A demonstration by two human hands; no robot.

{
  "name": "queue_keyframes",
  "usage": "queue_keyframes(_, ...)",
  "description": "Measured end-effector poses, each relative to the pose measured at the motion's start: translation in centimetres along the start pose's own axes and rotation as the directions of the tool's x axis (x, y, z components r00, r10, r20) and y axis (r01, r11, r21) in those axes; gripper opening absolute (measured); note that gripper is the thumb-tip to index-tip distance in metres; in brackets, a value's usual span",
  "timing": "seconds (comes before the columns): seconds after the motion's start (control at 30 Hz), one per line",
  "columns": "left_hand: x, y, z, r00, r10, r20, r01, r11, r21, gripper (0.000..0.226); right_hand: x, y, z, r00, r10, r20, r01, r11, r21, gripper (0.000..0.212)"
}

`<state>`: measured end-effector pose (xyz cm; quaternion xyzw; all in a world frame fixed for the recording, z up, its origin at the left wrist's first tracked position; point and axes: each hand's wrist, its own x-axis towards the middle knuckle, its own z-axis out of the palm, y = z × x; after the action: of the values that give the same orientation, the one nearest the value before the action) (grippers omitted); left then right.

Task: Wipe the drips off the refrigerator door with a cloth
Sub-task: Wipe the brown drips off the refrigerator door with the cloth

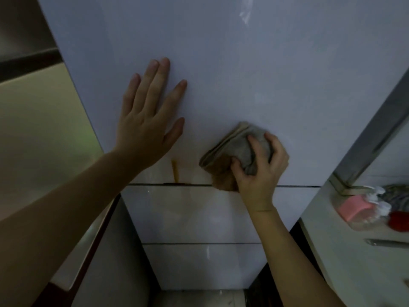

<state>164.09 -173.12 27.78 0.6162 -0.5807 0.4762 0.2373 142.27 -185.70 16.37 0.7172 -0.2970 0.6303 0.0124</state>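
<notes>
Head view: a pale refrigerator door (221, 74) fills most of the frame, seen from close up and looking down along it. The left hand (146, 120) lies flat against the door, fingers straight and slightly spread, holding nothing. The right hand (259, 169) grips a folded grey cloth (232, 149), fingers and thumb curled round it, and presses it to the door just above the seam at the door's lower edge. The cloth's lower part is stained brownish-orange and hangs over the seam. A thin yellow-orange drip (174, 171) runs down the door to the seam, left of the cloth and below the left hand, apart from both. A faint brownish smear spreads along the door around the drip. Below the seam sit two pale drawer fronts (188, 213), one above the other. At the right, a light bench (332, 240) carries a pink object (354, 208), a red object (399, 220) just beside it, and a slim metal item (387, 243) nearer the camera; what these are I cannot tell.
</notes>
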Motion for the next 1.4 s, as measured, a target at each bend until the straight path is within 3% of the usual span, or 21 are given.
queue_keyframes(0.07,0.0,0.1,0.1,1.0,-0.005,0.0,0.005,1.0,-0.015,0.058,-0.1,-0.1,0.1,1.0,0.01,-0.004,-0.01,1.0,-0.014,0.057)
queue_keyframes(0.27,-0.1,0.0,0.4,1.0,0.001,-0.009,-0.002,1.0,-0.009,0.058,-2.0,1.3,-0.3,0.97,-0.175,0.166,0.187,0.98,-0.061,0.057)
queue_keyframes(0.5,0.0,0.5,0.6,0.999,-0.03,-0.027,0.029,0.999,-0.035,0.058,-1.4,1.1,-0.5,0.969,-0.18,0.168,0.189,0.981,-0.039,0.051)
queue_keyframes(0.87,0.0,0.4,0.1,1.0,-0.021,-0.008,0.021,1.0,-0.022,0.058,-1.1,0.7,-0.2,0.992,-0.092,0.091,0.097,0.994,-0.05,0.037)
queue_keyframes(1.07,0.0,0.2,-0.1,1.0,-0.003,0.012,0.003,1.0,0.001,0.059,0.0,0.1,-0.8,0.96,0.24,-0.147,-0.231,0.97,0.076,0.04)
queue_keyframes(1.13,0.0,0.3,-0.1,1.0,-0.008,0.009,0.008,1.0,0.001,0.059,-0.2,-0.5,-0.4,0.975,0.2,-0.099,-0.194,0.979,0.069,0.04)
queue_keyframes(1.2,0.0,0.4,-0.1,1.0,-0.016,0.012,0.016,1.0,0.008,0.059,-0.6,-0.8,0.3,0.999,0.046,0.016,-0.046,0.999,0.023,0.041)
queue_keyframes(1.3,0.0,0.3,-0.1,1.0,-0.016,0.016,0.016,1.0,0.009,0.059,-0.8,-0.3,0.6,0.973,-0.172,0.154,0.174,0.985,0.0,0.039)
queue_keyframes(1.4,0.0,0.2,-0.1,1.0,-0.008,0.022,0.008,1.0,0.014,0.059,0.0,0.5,-0.1,0.979,-0.168,0.115,0.169,0.986,0.002,0.037)
